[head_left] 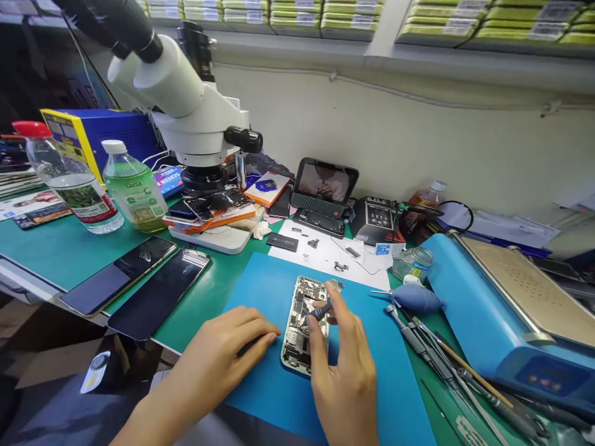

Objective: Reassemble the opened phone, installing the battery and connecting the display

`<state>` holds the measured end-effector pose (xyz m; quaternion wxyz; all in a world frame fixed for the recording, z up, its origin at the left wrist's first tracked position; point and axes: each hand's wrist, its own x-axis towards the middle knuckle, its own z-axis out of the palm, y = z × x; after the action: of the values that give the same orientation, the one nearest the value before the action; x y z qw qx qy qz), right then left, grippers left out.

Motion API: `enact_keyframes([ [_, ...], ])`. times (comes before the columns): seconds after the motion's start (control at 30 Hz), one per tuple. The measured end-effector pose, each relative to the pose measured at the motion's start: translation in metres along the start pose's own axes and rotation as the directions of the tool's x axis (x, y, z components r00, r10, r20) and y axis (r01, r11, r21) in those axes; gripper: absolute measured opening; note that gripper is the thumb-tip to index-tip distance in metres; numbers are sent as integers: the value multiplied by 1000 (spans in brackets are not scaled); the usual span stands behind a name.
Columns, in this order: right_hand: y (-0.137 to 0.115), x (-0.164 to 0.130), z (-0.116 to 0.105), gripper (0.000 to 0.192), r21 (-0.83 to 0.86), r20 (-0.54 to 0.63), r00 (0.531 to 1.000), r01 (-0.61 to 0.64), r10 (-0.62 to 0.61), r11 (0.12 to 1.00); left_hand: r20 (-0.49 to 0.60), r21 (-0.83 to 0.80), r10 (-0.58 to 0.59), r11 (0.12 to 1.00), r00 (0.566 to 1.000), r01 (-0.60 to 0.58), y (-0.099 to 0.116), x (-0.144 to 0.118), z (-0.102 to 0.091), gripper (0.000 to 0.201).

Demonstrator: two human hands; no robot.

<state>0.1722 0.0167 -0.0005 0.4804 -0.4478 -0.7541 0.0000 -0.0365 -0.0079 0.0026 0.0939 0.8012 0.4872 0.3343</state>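
Observation:
An opened phone (301,322) lies back up on a blue mat (274,384), its circuit boards exposed. My right hand (346,365) pinches a small dark screwdriver (321,310) whose tip rests on the phone's upper half. My left hand (223,359) lies flat on the mat with its fingertips against the phone's left edge. Small removed parts (341,266) sit on a white sheet (325,254) just beyond the phone.
A white microscope (186,105) stands at the back left over stacked phones (209,210). Two bottles (102,186) and two dark screens (139,285) lie left. Tweezers and tools (432,347), a blue air blower (416,297) and a blue heating machine (502,310) fill the right.

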Motion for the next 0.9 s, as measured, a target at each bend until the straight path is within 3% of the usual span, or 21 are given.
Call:
enact_keyframes([
  [0.23, -4, 4, 3, 59, -38, 20, 1000, -17, 18, 999, -49, 191, 125, 975, 991, -113, 21, -2, 18, 20],
  [0.47, -7, 6, 0, 60, -37, 42, 997, -64, 66, 997, -111, 259, 163, 957, 980, -130, 16, 0, 28, 26],
  [0.6, -17, 1, 5, 69, -3, -20, 990, -139, 139, 990, -128, 298, 178, 945, 976, -134, 13, -4, 28, 31],
  [0.77, -31, -1, 14, 57, 124, -114, 937, -316, 329, 941, -51, 317, 170, 937, 984, -146, 12, -8, 24, 37],
  [0.9, -33, 0, 15, 44, 116, -22, 906, -418, 423, 901, 28, 328, 99, 939, 995, -103, 15, -8, 21, 39],
])
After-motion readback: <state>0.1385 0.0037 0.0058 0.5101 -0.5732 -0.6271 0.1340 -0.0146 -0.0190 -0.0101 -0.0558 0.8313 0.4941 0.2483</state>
